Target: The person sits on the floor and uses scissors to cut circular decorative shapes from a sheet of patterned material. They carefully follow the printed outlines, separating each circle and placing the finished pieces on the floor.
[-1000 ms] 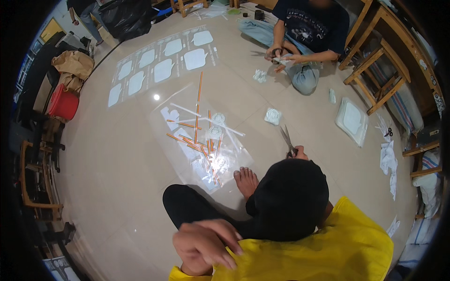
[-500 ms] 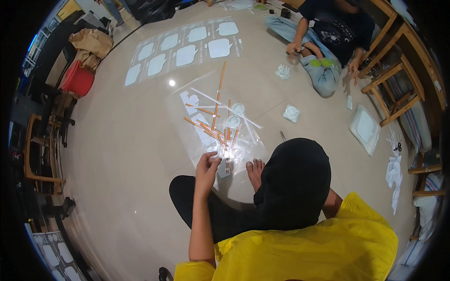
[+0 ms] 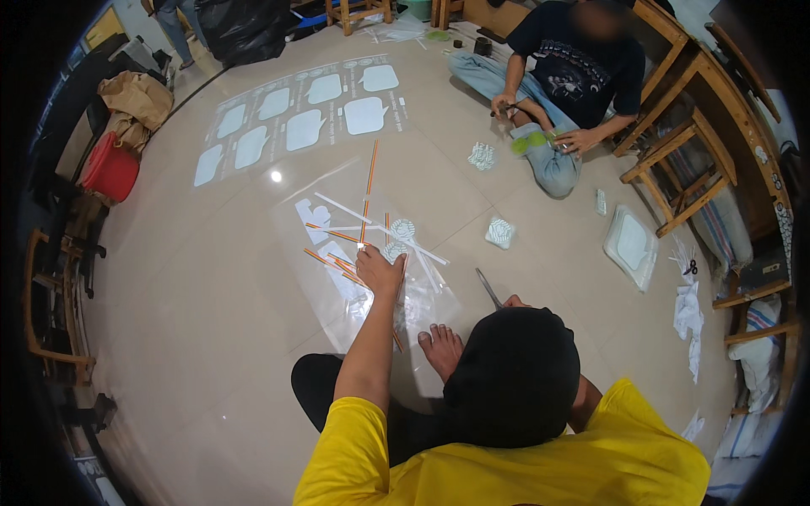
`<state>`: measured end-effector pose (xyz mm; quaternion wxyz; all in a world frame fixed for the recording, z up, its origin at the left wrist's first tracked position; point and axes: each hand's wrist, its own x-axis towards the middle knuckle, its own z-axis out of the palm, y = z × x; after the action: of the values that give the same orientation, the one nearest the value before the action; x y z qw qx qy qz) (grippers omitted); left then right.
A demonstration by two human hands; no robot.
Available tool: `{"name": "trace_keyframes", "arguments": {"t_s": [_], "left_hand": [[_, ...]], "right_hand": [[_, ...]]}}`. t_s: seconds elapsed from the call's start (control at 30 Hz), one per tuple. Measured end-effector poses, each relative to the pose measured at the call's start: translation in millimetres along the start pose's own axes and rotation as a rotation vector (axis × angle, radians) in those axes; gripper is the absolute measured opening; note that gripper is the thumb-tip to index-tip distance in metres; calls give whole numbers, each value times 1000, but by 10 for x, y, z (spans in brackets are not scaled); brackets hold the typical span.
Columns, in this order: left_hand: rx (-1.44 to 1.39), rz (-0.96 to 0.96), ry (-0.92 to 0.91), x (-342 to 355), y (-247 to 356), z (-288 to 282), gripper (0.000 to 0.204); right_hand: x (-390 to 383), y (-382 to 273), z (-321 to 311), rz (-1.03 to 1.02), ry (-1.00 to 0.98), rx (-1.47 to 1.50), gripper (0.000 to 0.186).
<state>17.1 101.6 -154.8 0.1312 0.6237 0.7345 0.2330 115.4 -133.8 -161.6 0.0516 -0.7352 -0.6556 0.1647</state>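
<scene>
My left hand (image 3: 381, 268) reaches onto a clear plastic sheet (image 3: 426, 305), thumb and fingers apart over a loose pile of orange striped strips (image 3: 368, 181), white strips (image 3: 342, 207) and white paper cutouts (image 3: 312, 218). Two round patterned pieces (image 3: 402, 228) lie just beyond the fingertips. Partly hidden behind my dark-covered knee, my right hand (image 3: 515, 302) grips a pair of scissors (image 3: 486, 285), blades pointing forward and left. A small stack of patterned pieces (image 3: 499, 232) rests on the floor farther forward, right of the sheet.
A co-worker (image 3: 582, 76) sits at upper right, hands on green pieces (image 3: 529, 142). A printed sheet (image 3: 304, 129) lies upper left. Wooden stools (image 3: 688, 169) and a bagged stack (image 3: 629, 249) are at right; a red bucket (image 3: 110, 173) and another standing person (image 3: 177, 29) are at left.
My left hand has moved from my lap forward onto the middle of the strip pile. The co-worker's hands have shifted from scissor work higher up down to green pieces on their leg.
</scene>
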Motion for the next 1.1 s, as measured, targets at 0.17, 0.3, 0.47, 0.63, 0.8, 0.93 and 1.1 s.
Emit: {"name": "trace_keyframes", "arguments": {"t_s": [0.17, 0.3, 0.47, 0.63, 0.8, 0.93, 1.1], "left_hand": [[-73, 14, -63, 143, -104, 2, 46], [-307, 3, -142, 251, -320, -141, 36], [-569, 196, -112, 317, -407, -491, 34], [-699, 176, -195, 84, -11, -1060, 38], [-1176, -19, -475, -309, -44, -1805, 33], [-1227, -99, -647, -458, 42, -2195, 33], [-1195, -51, -696, -588, -14, -2166, 35]], "right_hand": [[38, -92, 18, 29, -32, 1, 51], [101, -187, -41, -32, -127, -41, 54], [64, -241, 14, -40, -32, -2, 58], [57, 75, -109, -119, 103, -278, 47], [760, 734, -1423, 6, 243, 1046, 54], [1045, 188, -2088, -198, 72, 1263, 63], [1217, -264, -2303, -307, -229, 1198, 54]]}}
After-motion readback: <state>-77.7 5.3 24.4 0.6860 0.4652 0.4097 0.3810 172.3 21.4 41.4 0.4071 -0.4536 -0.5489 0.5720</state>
